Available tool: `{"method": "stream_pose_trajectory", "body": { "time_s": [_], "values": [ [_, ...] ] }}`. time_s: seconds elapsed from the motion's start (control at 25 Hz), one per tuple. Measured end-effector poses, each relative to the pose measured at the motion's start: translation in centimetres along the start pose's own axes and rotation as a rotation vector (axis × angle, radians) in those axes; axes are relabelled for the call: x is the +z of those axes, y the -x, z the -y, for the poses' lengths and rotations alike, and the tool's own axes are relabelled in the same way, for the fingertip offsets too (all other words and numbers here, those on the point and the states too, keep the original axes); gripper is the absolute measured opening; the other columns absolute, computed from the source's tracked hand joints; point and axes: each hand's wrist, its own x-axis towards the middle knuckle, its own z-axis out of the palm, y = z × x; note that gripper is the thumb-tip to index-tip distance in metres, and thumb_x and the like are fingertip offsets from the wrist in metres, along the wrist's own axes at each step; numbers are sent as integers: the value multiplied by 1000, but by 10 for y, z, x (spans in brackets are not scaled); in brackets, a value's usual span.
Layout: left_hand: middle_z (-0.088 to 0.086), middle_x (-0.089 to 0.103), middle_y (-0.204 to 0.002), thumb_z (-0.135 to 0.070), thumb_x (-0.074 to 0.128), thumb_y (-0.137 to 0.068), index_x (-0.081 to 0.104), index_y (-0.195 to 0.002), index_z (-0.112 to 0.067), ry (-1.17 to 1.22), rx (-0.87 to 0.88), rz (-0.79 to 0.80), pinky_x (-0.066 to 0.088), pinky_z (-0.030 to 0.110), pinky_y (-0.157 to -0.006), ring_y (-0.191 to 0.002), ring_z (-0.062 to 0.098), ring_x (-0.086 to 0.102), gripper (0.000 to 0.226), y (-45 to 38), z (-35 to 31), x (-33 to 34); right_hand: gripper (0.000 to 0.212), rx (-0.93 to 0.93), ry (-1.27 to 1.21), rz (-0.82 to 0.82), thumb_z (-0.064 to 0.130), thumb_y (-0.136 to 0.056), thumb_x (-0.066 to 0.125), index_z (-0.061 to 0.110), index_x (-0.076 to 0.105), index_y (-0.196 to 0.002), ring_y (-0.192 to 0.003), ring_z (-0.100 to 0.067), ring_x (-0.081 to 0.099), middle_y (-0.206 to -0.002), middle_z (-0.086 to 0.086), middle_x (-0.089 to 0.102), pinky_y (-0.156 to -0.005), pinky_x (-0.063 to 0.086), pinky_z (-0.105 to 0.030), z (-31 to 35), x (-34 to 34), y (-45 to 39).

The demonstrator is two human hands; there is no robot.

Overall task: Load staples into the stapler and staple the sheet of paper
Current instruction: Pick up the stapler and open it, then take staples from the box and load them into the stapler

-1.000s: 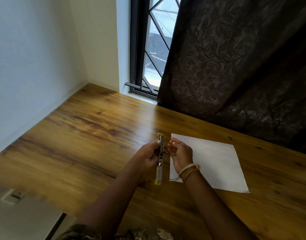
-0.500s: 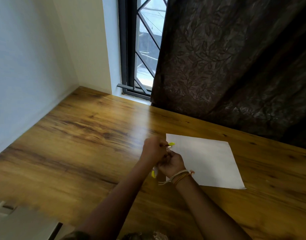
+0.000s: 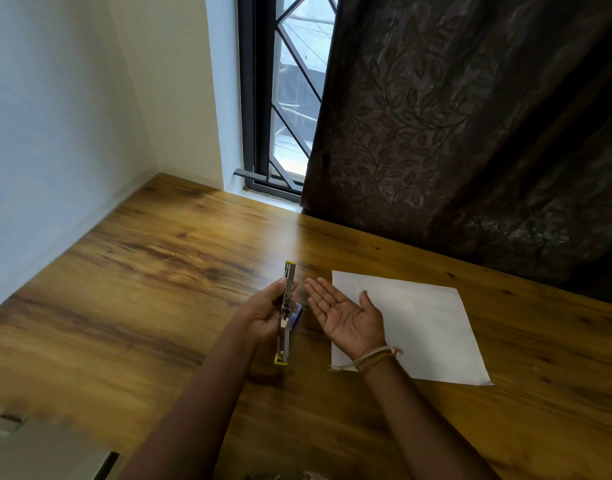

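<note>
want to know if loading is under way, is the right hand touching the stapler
Apart. The head view shows the right hand held open, palm up, with a strip of table visible between its fingertips and the stapler, which the left hand alone grips.

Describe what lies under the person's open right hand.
Under the right hand the sheet of paper lies on the wooden table. The paper's near-left corner is covered by the wrist.

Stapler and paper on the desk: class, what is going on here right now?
A person holds the stapler, swung open lengthwise, in the left hand above the wooden table. The right hand is open, palm up, holding nothing. A small blue box peeks out behind the stapler. The sheet of paper lies flat, not yet stapled.
</note>
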Motion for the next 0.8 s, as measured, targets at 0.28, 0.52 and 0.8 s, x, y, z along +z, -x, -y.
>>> {"method": "stream_pose_trajectory", "body": {
  "time_s": [0.28, 0.52, 0.8],
  "values": [
    [16, 67, -81, -12, 47, -100, 59, -93, 5, 37, -17, -19, 58, 23, -49, -51, 16, 69, 23, -6, -4, -13, 47, 143, 394, -157, 28, -98, 34, -7, 54, -121, -101, -28, 63, -112, -22, 64, -84, 55, -36, 23, 13, -13],
    [15, 57, -78, -9, 52, -97, 60, -90, 4, -85, 63, -76, 59, 23, -53, -64, 20, 61, 16, -13, -7, -23, 24, 193, 2119, -457, 3, -89, 45, 12, 45, -66, -58, -16, 46, -65, -5, 43, -51, 37, -23, 25, 54, -45],
    [22, 63, -72, -9, 64, -88, 68, -94, 9, -561, 281, -330, 49, 30, -55, -54, 23, 60, 19, -22, -9, -36, 17, -202, 2428, -298, 1, -84, 56, 5, 71, -92, -88, -30, 67, -96, -16, 71, -77, 59, -39, 15, 58, -74]
  ]
}}
